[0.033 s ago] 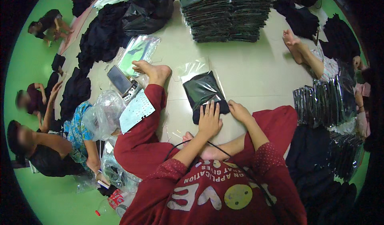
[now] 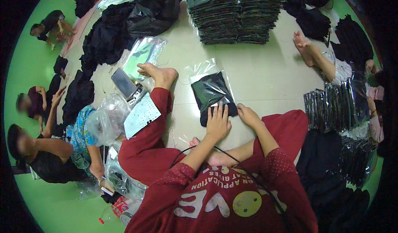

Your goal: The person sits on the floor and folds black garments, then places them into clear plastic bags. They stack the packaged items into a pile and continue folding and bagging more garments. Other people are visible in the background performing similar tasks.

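Note:
A folded black garment lies on the floor tiles in front of me, most of it inside a clear plastic bag. The bag reaches past the garment's far edge. Near me, a dark end of the cloth sticks out of the bag. My left hand rests flat on this near part, its fingers stretched and slightly apart. At the right near corner, my right hand has its fingers bent together against the garment's edge; the fingertips are partly hidden.
A tall stack of bagged dark garments stands ahead. More bagged garments are at the right. A phone, a punched pale sheet and plastic bags lie left. Other people sit at both sides.
The bagged garment has shifted slightly away from me, and the plastic over it shows different creases. My left hand has moved a little the same way; my right hand looks nearly unchanged.

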`<act>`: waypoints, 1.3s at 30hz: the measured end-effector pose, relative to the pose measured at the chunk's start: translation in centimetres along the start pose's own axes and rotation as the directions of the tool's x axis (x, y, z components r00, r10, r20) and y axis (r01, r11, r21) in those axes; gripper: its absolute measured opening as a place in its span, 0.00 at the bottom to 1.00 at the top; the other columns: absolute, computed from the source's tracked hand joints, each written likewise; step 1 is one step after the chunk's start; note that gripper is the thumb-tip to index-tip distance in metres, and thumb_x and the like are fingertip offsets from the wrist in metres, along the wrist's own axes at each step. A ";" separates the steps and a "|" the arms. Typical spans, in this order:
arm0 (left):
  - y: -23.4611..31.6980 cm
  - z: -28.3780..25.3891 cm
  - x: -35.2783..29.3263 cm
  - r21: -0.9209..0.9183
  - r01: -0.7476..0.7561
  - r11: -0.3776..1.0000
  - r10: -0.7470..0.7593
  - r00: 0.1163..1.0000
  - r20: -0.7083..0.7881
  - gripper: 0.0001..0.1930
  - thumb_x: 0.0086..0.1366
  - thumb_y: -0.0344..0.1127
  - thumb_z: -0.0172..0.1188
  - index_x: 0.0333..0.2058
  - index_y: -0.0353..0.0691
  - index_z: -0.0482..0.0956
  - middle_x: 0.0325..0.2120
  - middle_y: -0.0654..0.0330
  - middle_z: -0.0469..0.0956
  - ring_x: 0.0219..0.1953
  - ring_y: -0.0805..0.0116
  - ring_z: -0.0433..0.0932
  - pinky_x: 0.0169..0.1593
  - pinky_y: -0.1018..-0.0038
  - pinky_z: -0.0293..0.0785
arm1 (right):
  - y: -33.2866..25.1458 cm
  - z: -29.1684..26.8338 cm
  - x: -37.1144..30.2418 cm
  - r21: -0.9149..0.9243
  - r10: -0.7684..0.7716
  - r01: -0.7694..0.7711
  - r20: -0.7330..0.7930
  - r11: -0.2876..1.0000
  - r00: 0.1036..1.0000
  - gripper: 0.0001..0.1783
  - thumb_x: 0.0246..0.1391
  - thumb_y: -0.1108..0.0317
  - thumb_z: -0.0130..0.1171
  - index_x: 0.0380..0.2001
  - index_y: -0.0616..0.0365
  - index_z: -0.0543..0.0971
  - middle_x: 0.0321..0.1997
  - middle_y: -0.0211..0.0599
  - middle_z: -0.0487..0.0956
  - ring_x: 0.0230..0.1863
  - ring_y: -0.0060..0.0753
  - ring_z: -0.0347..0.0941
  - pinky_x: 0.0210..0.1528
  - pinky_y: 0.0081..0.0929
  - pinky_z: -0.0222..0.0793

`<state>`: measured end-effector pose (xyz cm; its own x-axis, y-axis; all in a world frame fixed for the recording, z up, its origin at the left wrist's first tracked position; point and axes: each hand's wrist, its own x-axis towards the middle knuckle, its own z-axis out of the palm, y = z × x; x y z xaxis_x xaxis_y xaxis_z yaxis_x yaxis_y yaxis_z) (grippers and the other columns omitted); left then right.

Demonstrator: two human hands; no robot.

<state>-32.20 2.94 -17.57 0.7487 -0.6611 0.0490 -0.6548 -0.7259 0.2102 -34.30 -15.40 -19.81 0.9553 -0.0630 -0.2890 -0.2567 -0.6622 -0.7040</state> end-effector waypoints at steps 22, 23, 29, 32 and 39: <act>-9.8 -2.3 4.5 -0.548 0.561 0.621 -0.628 0.774 0.081 0.20 0.57 0.41 0.59 0.43 0.32 0.73 0.33 0.45 0.77 0.33 0.50 0.78 0.40 0.64 0.73 | 1.3 0.1 0.2 -0.044 0.037 -0.036 0.029 0.998 0.999 0.13 0.58 0.63 0.44 0.45 0.53 0.67 0.35 0.59 0.77 0.39 0.59 0.74 0.40 0.50 0.68; -10.6 -2.3 4.1 -0.561 0.605 0.564 -0.576 0.776 0.258 0.19 0.55 0.40 0.61 0.41 0.32 0.74 0.30 0.48 0.78 0.30 0.55 0.77 0.37 0.67 0.73 | 1.3 0.1 0.2 -0.033 0.034 -0.033 0.033 0.999 0.999 0.13 0.58 0.63 0.44 0.45 0.53 0.67 0.35 0.59 0.77 0.39 0.59 0.74 0.40 0.50 0.68; -11.0 -0.8 3.6 -0.793 0.527 0.306 -0.412 0.824 0.389 0.12 0.53 0.35 0.65 0.30 0.36 0.73 0.23 0.64 0.72 0.23 0.76 0.68 0.25 0.79 0.65 | 1.3 -0.1 -0.2 -0.033 0.006 -0.006 -0.006 0.999 1.000 0.13 0.58 0.62 0.44 0.44 0.53 0.68 0.34 0.58 0.77 0.40 0.59 0.74 0.41 0.50 0.68; -10.2 0.7 2.9 -0.781 0.470 0.412 -0.522 0.824 0.220 0.13 0.53 0.36 0.65 0.27 0.34 0.72 0.20 0.62 0.73 0.23 0.71 0.71 0.28 0.75 0.69 | 1.2 0.1 -0.8 -0.024 0.005 -0.005 -0.015 1.000 1.000 0.13 0.58 0.62 0.43 0.44 0.53 0.68 0.34 0.58 0.77 0.40 0.59 0.74 0.41 0.49 0.68; -11.7 0.3 0.4 -0.710 0.690 0.142 -0.517 0.664 0.541 0.08 0.56 0.33 0.59 0.28 0.33 0.76 0.21 0.64 0.75 0.21 0.74 0.69 0.25 0.77 0.66 | 1.0 -0.2 -0.3 -0.069 0.048 -0.046 0.029 0.997 0.998 0.14 0.57 0.61 0.44 0.45 0.52 0.69 0.35 0.56 0.78 0.39 0.59 0.74 0.41 0.49 0.68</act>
<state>-24.26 11.17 -20.31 0.7792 -0.1662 -0.6044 0.4968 -0.4242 0.7571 -34.77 -16.21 -20.28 0.9371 -0.0736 -0.3412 -0.2899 -0.7086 -0.6433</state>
